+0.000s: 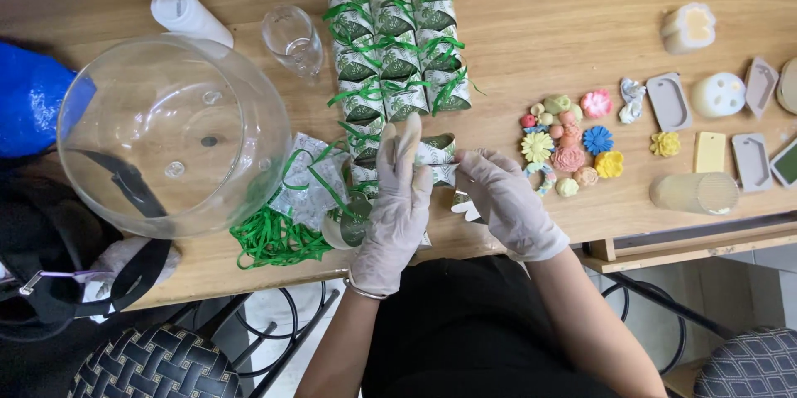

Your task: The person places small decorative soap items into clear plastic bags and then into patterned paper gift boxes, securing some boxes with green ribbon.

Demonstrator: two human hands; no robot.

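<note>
Both my hands wear pale gloves. My left hand (395, 203) and my right hand (508, 203) meet over a small leaf-patterned paper box (437, 149) near the table's front edge; each hand grips a part of it. A flat white cut-out piece (466, 207) shows under my right hand. Beyond them lie several finished leaf-patterned boxes tied with green ribbon (397, 53), set in rows. A loose tangle of green ribbon (270, 239) and flat patterned paper (311, 178) lie left of my left hand.
A big clear glass bowl (170, 136) stands at the left, with a glass cup (292, 37) and white tube (189, 16) behind it. Small coloured flower shapes (569, 145), moulds (668, 101) and candles (696, 192) lie to the right. A wooden table edge (515, 253) runs in front.
</note>
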